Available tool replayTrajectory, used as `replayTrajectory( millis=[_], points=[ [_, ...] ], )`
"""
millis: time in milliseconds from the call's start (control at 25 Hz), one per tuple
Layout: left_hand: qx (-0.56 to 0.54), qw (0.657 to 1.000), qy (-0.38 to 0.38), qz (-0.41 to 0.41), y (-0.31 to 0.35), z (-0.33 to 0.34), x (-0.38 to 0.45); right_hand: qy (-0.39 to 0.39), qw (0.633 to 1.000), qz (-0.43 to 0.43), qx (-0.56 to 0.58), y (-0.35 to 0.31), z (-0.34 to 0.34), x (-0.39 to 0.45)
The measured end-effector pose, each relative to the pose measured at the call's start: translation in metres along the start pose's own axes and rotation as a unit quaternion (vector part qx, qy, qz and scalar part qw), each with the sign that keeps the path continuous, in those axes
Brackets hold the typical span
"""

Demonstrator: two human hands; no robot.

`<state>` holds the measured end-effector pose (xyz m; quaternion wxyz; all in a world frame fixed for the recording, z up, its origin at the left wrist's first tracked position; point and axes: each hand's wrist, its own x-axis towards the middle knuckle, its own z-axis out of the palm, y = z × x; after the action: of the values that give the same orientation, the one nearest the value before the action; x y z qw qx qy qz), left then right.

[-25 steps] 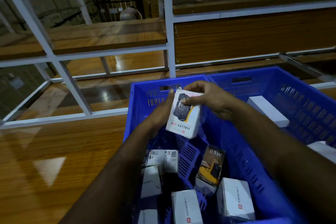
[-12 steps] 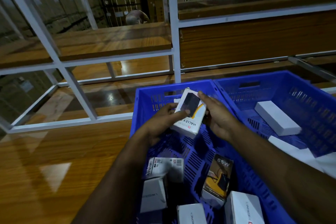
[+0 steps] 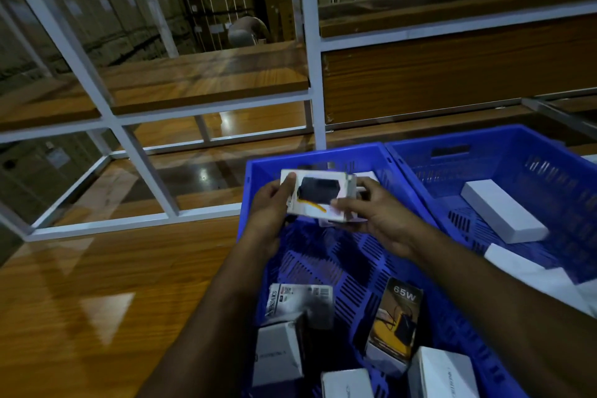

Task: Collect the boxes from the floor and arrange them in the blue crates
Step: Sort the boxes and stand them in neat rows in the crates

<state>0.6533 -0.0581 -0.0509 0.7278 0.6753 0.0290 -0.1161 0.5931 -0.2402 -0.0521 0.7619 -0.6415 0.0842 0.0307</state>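
A white box [image 3: 318, 195] with a dark picture and a yellow streak on its face is held flat over the far end of the left blue crate [image 3: 323, 155], above the crate floor and not resting on it. The left hand [image 3: 269, 203] holds its left end, thumb laid across the top near the corner and fingers curled beneath, so that grip is clamped on the box. The right hand [image 3: 376, 216] holds the right end, thumb on the top face near the lower right corner and fingers wrapped round the far side, clamped on the same box; the box edge under this hand is blurred. Lower in the same crate lie more boxes: a white one with printed labels [image 3: 300, 299] lying flat, a plain white one [image 3: 277, 352] just below it, a dark box marked 65W [image 3: 395, 323] with a yellow picture standing tilted to their right, and two white boxes [image 3: 347, 383] [image 3: 442, 375] at the near edge of the view. The right blue crate [image 3: 484, 139] stands touching the left one side by side; inside it a long white box [image 3: 504, 215] lies flat on the floor of the crate, and another white box [image 3: 542, 271] shows nearer the right edge. Both crates sit on a glossy wooden shelf [image 3: 97, 284], behind which rises a white metal rack frame [image 3: 310, 42] with more wooden shelves
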Motion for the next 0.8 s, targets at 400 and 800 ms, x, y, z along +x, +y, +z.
replayTrajectory(
  millis=[400, 800],
  points=[
    [-0.185, 0.973, -0.068, -0.117, 0.009, 0.0, -0.008, -0.088, 0.937, -0.209, -0.265, 0.001, 0.018, -0.023],
    [-0.175, 0.978, -0.097, -0.064, 0.003, 0.0, -0.005, -0.107, 0.993, 0.043, 0.017, -0.001, 0.019, -0.02]
  ],
)
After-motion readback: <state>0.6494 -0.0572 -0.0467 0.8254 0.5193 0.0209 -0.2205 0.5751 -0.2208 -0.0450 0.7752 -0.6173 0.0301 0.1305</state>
